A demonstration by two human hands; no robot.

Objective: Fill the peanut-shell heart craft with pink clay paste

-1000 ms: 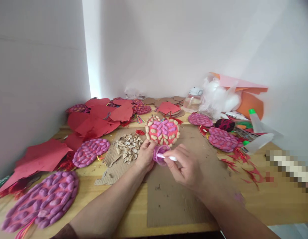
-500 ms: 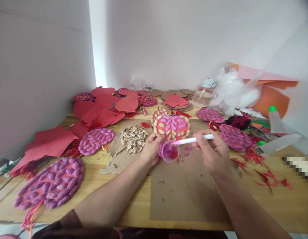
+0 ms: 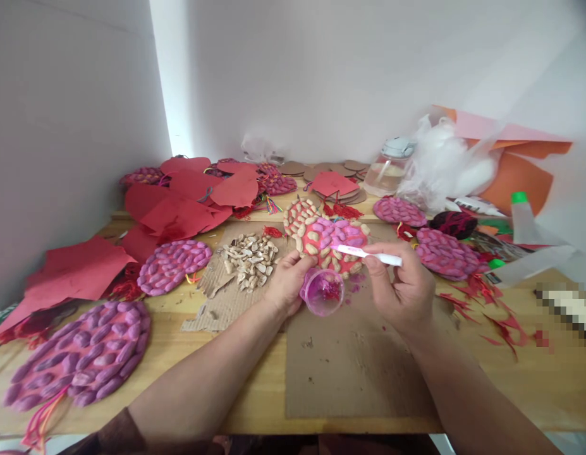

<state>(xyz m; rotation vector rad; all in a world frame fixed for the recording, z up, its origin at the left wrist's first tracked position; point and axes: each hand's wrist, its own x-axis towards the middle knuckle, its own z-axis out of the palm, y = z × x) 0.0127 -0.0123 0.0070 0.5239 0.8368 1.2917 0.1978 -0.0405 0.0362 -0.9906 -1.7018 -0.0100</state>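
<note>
My left hand [image 3: 293,283] is closed around a small clear plastic cup [image 3: 325,297] with purple paint inside, tilted so its mouth faces me. Its thumb lies at the lower left edge of a red piece covered with peanuts [image 3: 355,268]; I cannot tell if it grips that too. Some peanuts on the piece are painted pink-purple, others are bare tan. In my right hand [image 3: 404,287] a white-handled brush [image 3: 375,255] is pinched between thumb and fingers. Its purple tip is at the peanuts, above the cup. Underneath is a brown cardboard sheet [image 3: 354,366].
Peanut shells [image 3: 250,260] lie heaped on torn cardboard to the left. Purple peanut-covered pieces [image 3: 84,351] and red paper shapes [image 3: 79,272] spread along the left. A lidded jar [image 3: 386,169], plastic bags [image 3: 439,167] and a green-capped bottle [image 3: 523,218] stand at the back right.
The brush has moved from the cup's rim up to the peanuts on the red piece. The cup has turned slightly more toward me. The view has shifted a little to the right.
</note>
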